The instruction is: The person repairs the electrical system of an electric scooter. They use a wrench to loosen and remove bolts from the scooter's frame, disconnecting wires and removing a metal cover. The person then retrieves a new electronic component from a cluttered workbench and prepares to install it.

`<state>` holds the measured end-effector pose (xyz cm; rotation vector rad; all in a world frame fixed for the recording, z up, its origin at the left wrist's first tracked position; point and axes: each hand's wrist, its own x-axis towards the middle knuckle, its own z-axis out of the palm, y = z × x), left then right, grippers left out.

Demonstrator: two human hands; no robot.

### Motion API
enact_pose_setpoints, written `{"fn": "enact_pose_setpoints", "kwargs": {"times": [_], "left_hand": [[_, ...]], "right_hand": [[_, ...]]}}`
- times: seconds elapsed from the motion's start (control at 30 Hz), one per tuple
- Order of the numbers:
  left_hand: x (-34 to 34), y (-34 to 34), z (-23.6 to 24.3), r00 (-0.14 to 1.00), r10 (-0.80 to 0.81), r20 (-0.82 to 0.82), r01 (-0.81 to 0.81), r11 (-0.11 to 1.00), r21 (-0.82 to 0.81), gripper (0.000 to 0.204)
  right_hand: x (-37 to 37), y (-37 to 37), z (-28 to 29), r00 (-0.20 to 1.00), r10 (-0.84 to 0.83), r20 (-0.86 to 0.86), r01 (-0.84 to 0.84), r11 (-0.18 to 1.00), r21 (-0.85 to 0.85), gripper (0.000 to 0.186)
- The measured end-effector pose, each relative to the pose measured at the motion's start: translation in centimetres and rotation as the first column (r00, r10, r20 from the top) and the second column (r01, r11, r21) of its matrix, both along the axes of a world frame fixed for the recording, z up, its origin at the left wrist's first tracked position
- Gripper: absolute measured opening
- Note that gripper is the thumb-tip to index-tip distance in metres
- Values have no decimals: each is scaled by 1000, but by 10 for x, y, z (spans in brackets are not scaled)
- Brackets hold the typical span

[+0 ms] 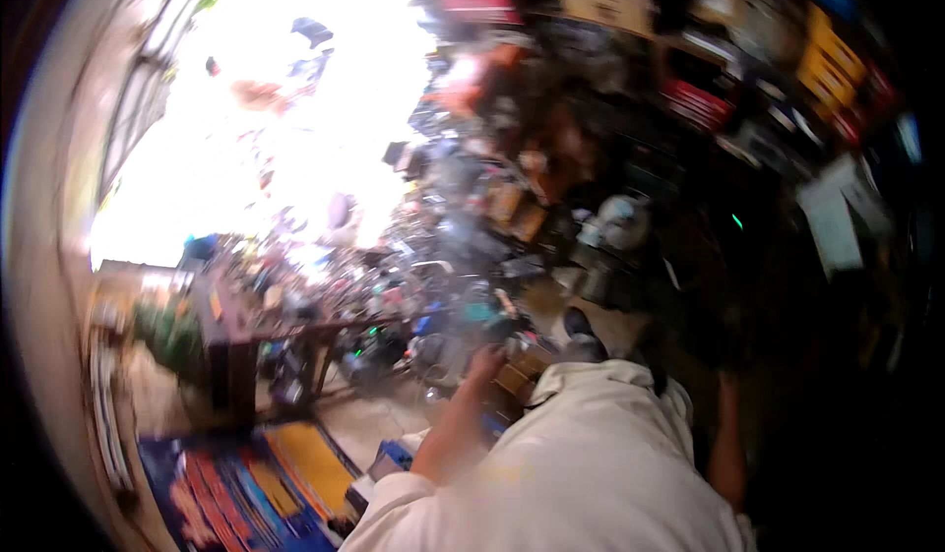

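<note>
My left arm reaches down and forward, and my left hand (486,361) is a blur beside some small brown cardboard boxes (522,370). Whether it touches them or holds anything, I cannot tell. On the other side, my right forearm (726,444) hangs at my side. The right hand at its end is lost in deep shadow, so its fingers do not show.
A crowded workbench (266,334) stands ahead on the left, under a glaring opening. A green sack (169,336) leans by it. Blue-edged matting with coloured strips (310,459) lies lower left. Shelves with yellow bins (832,60) and a white carton (835,227) are right.
</note>
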<state>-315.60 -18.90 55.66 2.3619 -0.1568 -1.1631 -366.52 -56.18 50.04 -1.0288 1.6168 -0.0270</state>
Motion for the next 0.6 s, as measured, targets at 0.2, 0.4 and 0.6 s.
{"fn": "enact_pose_setpoints", "kwargs": {"times": [0.2,0.4,0.6], "left_hand": [[-2,-33,66,998,38,57,-41,998,51,38],[3,-40,67,992,62,106,-66,997,36,37],[4,-43,74,988,48,145,-52,998,28,36]], "right_hand": [[-6,-25,-65,994,78,-73,-84,993,-77,54],[23,-45,-79,985,149,-82,-161,974,-162,43],[48,-50,-39,926,361,-107,-375,909,-180,35]]}}
